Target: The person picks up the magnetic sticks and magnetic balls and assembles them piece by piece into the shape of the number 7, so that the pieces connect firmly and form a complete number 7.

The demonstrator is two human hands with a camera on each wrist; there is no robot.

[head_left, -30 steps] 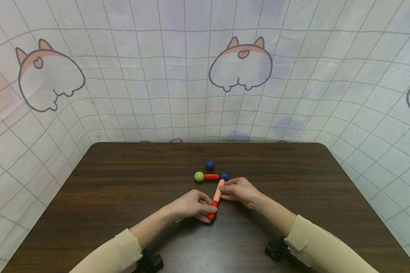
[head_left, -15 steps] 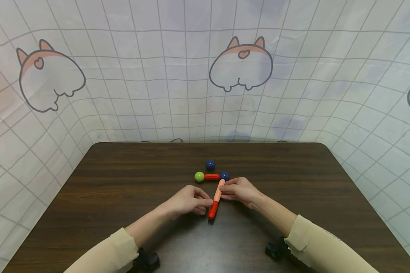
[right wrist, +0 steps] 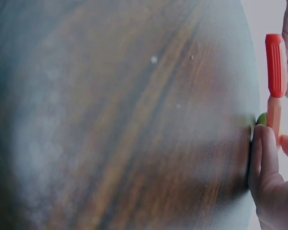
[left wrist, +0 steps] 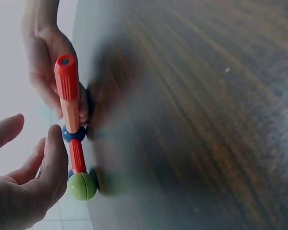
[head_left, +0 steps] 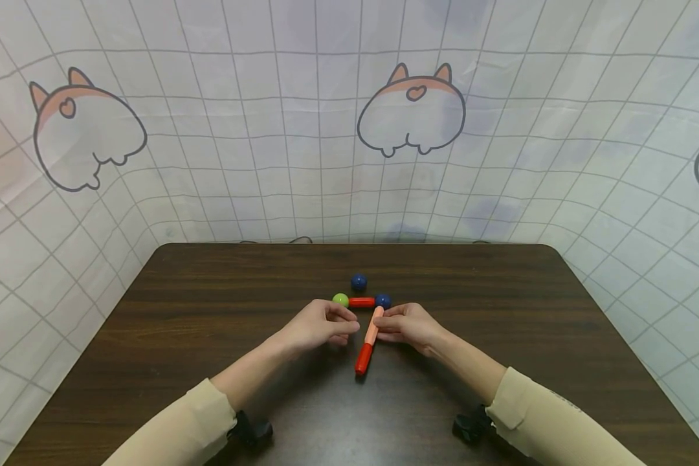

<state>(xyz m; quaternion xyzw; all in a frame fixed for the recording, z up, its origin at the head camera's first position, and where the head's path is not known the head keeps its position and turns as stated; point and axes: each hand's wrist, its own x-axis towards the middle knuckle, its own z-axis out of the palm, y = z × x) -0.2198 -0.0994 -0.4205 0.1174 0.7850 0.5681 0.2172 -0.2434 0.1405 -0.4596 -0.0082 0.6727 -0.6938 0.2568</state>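
Observation:
My right hand (head_left: 415,328) pinches a peach rod (head_left: 371,332) between thumb and fingers. A red ribbed tube (head_left: 363,360) is fitted on the rod's near end and shows a small hole in its tip in the left wrist view. The rod's far end meets a dark blue ball (head_left: 383,299). From that ball a short red ribbed rod (head_left: 362,302) runs left to a grooved green ball (left wrist: 82,186). My left hand (head_left: 319,325) hovers left of the peach rod, thumb and fingers apart and holding nothing, and partly overlaps the green ball in the head view.
Another dark blue ball (head_left: 358,282) lies just behind the red rod. All of it is on a dark wood-grain table (head_left: 221,291). A white gridded cloth (head_left: 256,142) with cartoon prints hangs behind and at both sides.
My left hand has let go of the red tube and moved away from me, up beside the green ball. My right hand and the peach rod have stayed in place.

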